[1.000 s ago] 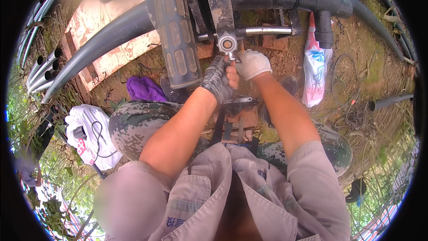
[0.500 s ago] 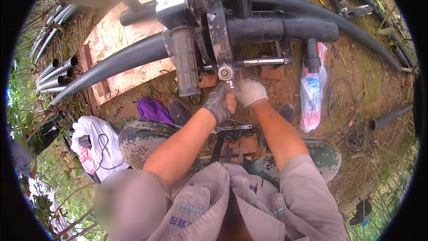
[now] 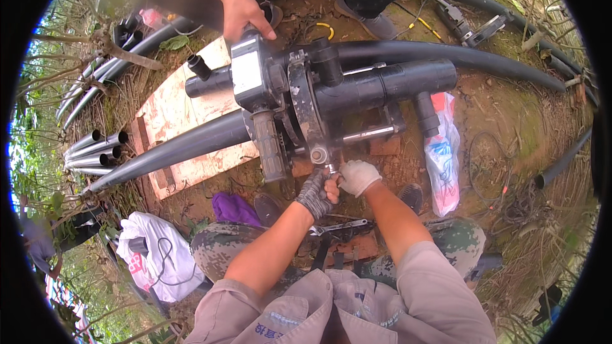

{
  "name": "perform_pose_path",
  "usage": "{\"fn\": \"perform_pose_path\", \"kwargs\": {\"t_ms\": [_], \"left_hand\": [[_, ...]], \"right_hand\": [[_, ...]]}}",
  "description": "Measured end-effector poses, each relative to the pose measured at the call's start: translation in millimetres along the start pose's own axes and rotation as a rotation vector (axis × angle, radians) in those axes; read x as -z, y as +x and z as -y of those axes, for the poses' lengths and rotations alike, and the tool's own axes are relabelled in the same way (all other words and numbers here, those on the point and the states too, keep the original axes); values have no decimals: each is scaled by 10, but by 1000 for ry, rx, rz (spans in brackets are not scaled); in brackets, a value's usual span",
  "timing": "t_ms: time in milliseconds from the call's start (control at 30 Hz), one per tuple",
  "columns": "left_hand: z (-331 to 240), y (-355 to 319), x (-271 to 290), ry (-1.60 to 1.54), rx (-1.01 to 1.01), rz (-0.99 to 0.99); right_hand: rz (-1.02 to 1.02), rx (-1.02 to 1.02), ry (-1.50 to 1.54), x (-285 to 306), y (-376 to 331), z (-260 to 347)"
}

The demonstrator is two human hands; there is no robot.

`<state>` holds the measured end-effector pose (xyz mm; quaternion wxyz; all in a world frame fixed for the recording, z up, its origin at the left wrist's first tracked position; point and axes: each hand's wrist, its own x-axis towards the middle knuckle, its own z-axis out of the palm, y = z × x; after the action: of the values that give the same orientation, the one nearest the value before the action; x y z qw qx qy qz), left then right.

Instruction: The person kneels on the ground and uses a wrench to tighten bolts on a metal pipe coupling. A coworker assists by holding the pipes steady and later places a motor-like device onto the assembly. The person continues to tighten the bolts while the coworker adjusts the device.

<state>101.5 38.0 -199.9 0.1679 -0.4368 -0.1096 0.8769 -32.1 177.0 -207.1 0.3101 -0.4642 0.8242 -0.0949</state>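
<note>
Both hands meet just under the black pipe clamp machine (image 3: 299, 102), at a small metal knob (image 3: 319, 155) on its near edge. The left hand (image 3: 314, 192), in a dark grey glove, is clenched around something slim below that knob; what exactly it grips is hidden by the fingers. The right hand (image 3: 358, 176), in a white glove, is closed as well, pressed against the left one and touching the same spot.

Beyond the hands, long black pipes (image 3: 172, 150) run out of the machine to either side, over a pale board (image 3: 172, 108) lying on the dirt. Another person's hand (image 3: 241, 13) rests on the far top of the machine. To the right of the hands a plastic bag (image 3: 443, 153) lies on the ground; to the left, nearer the person, a purple cloth (image 3: 233, 207) and a white bag (image 3: 156, 255).
</note>
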Motion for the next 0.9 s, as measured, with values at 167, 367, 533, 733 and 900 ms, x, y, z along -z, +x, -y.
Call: {"fn": "perform_pose_path", "kwargs": {"t_ms": [167,367,533,733,900], "left_hand": [[41,62,-25,-24,0,64],[76,54,-17,-7,-40,28],[124,3,-22,-34,-53,-39],[210,42,-113,-5,-124,-114],[148,150,-131,-12,-114,-59]], "right_hand": [[-68,2,21,5,-35,-88],[-104,7,-10,-18,-57,-46],[-124,21,-10,-70,-60,-25],[-112,6,-2,-79,-54,-67],[-121,-61,-59,-61,5,-66]]}}
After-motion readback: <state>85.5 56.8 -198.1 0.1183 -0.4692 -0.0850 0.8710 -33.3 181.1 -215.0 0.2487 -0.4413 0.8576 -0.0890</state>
